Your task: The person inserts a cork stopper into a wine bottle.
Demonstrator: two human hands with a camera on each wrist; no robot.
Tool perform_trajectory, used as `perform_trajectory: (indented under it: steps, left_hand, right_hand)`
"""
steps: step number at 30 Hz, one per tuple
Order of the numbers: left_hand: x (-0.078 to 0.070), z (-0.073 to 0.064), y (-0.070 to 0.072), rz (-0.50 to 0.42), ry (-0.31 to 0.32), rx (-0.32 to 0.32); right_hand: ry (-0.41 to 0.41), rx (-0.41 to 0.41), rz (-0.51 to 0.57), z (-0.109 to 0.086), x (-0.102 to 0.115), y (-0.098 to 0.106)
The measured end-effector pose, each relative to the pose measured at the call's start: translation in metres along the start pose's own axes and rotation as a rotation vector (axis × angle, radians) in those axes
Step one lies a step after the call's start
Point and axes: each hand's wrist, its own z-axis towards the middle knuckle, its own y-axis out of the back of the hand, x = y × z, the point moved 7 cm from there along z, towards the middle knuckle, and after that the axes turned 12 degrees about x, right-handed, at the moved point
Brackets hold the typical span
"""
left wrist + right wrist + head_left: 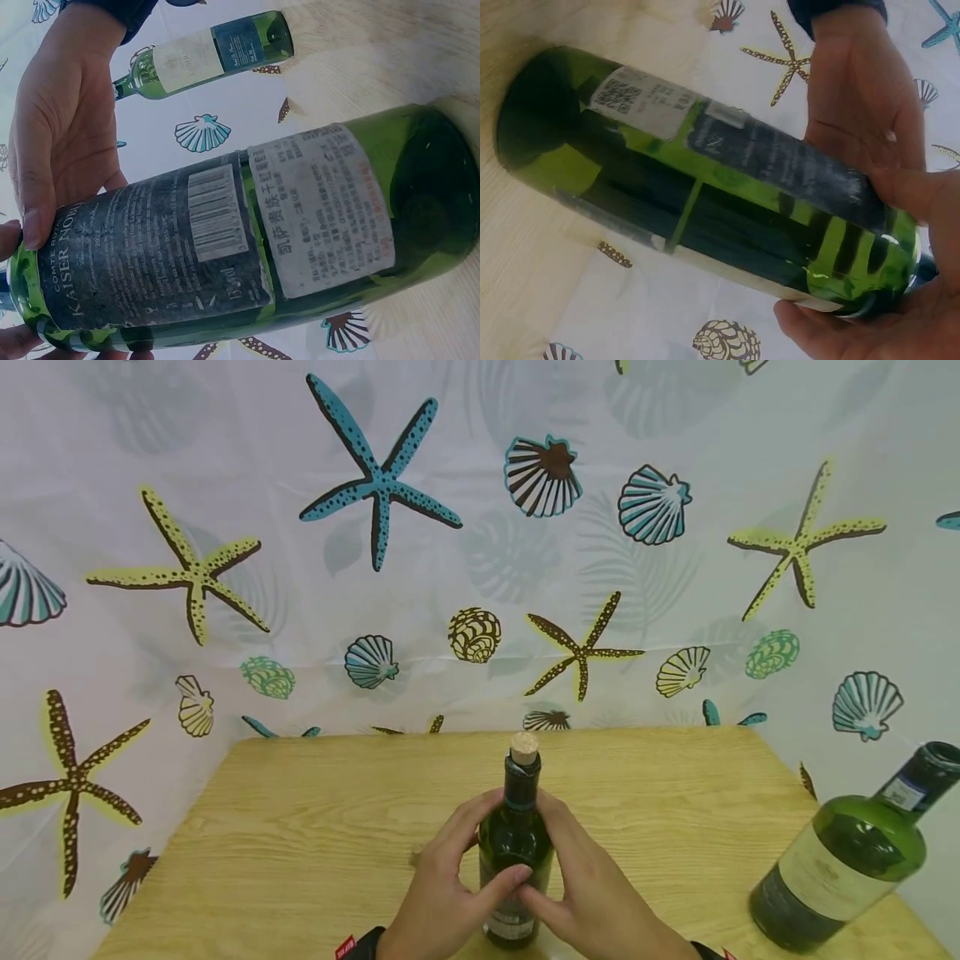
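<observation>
A green glass wine bottle [516, 839] stands on the table with a cork [524, 748] in its mouth, the cork's upper part showing above the rim. My left hand [442, 881] grips its left side and my right hand [596, 881] its right side, just below the neck. The thumbs come together across the near face of the glass. Dark and white back labels [146, 244] face the left wrist camera. In the right wrist view, fingers of both hands hold the bottle [705, 187] around its shoulder.
A second green bottle [840, 872] with a cream label and no cork visible stands at the right on the wooden table [315, 827]. Behind the left hand a small brown thing [415, 857] lies partly hidden. A cloth [480, 560] printed with starfish and shells hangs behind the table.
</observation>
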Motion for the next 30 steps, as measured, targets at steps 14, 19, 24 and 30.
perform_trajectory:
  steps: [14,19,24,30]
  left_hand:
    - [0.016,0.031,0.003,-0.008,-0.098,0.004]
    - [0.025,0.05,0.009,0.032,-0.093,0.02]
    - [0.038,0.071,0.016,0.078,-0.05,0.034]
    - [0.049,0.088,0.022,0.113,-0.038,0.026]
  right_hand:
    - [-0.021,-0.02,0.026,0.023,-0.031,0.002]
    - [-0.017,-0.017,0.014,0.039,-0.045,0.006]
    - [-0.01,-0.009,-0.017,0.058,-0.06,0.011]
    - [0.013,0.013,-0.002,0.079,-0.074,0.013]
